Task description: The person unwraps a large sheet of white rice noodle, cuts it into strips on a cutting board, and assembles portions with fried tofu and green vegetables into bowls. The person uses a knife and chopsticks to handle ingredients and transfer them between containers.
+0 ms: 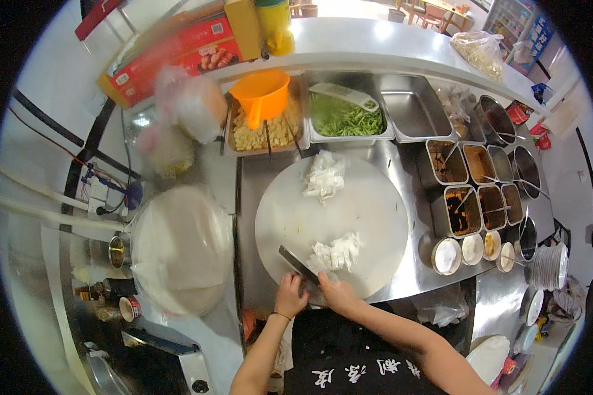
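Observation:
A wide-bladed kitchen knife [299, 264] is held by its handle in my right hand [335, 295], with the blade slanting up and left over the near edge of a round white cutting board [375, 197]. Just left of the blade, my left hand [291, 296] rests at the board's near edge with its fingers bent; whether it holds anything is hidden. White translucent cut strips [343, 251], like sheet noodles, lie right of the knife, some beside the blade. A second pile of white strips [324, 177] sits at the board's far side.
Behind the board stand metal pans with pale cubes [259, 132], shredded greens [348, 118] and an orange scoop [263, 94]. Sauce containers [462, 212] and small bowls [446, 256] stand right. At left is a round stack of pale sheets [180, 252] under plastic.

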{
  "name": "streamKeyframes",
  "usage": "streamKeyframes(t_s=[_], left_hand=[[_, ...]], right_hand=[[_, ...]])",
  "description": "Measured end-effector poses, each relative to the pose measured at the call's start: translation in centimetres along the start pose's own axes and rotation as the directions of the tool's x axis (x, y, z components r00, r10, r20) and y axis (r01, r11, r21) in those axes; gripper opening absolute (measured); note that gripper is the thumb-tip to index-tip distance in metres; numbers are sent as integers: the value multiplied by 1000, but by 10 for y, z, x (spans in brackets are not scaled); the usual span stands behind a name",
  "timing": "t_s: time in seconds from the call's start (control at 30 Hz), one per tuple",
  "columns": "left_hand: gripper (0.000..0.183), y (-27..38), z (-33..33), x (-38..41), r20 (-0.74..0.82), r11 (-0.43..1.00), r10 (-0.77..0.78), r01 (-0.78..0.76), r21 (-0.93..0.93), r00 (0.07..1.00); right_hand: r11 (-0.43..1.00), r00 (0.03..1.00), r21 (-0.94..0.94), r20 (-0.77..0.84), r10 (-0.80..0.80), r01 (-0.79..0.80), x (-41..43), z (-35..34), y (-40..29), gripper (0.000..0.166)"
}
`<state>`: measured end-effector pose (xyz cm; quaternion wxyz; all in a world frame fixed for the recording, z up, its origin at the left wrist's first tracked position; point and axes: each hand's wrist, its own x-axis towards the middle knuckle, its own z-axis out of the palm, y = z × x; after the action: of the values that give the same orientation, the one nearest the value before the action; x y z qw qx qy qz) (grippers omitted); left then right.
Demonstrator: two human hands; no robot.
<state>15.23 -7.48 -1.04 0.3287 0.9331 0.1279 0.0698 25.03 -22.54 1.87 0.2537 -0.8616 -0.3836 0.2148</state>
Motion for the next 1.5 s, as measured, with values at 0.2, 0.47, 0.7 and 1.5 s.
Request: streamKeyframes(t_s=[0.2,0.47,0.7,1.5], left_hand=[[71,15,9,24,102,991,-137,137,5,985],[84,31,52,94,170,984,-113,134,-116,979],[76,-18,3,126,-204,945,-300,260,-199,932],[29,-163,-239,-28,-673,477,-556,850,222,488]], right_hand=[[994,959,86,-272,83,-61,9,-64,36,18],[959,944,-127,-250,216,-253,-42,-47,84,15],[997,980,32,-185,78,-73,65,-28,18,17],[937,893,203,-301,336,-284,-25,-57,102,24]])
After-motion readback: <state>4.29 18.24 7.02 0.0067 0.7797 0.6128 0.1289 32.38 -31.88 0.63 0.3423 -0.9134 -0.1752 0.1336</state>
